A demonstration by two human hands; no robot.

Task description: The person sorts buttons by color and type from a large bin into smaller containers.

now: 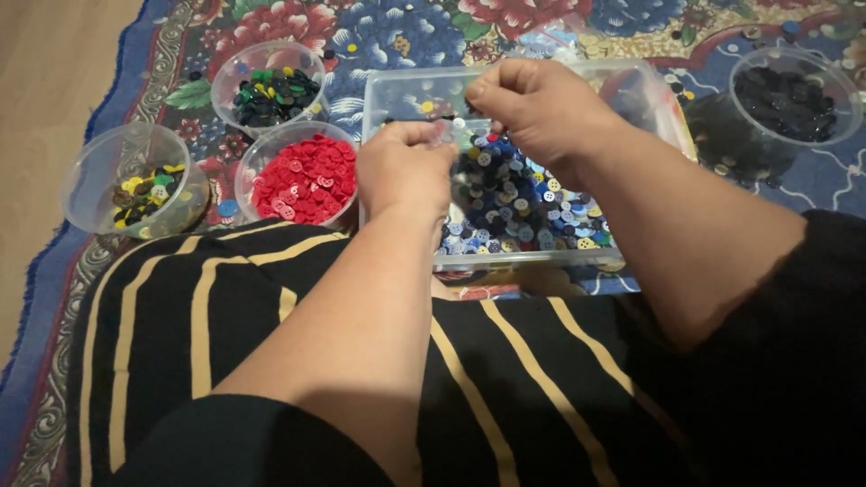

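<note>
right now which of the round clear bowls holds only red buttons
The round bowl of red buttons nearest the left hand, beside the rectangular tray. The other round bowls hold dark or mixed-colour buttons.

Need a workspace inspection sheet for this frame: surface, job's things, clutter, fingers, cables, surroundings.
Surface: floral rug on a wooden floor.
Job's things: clear rectangular bin of mixed, mostly blue buttons.
Clutter: round tubs: red buttons, green and dark, yellow mix, black; loose buttons on the rug.
Fingers: left hand and right hand pinched over the bin; what they hold cannot be told.
Cables: nothing seen.
Surroundings: black gold-striped garment on the lap.
</note>
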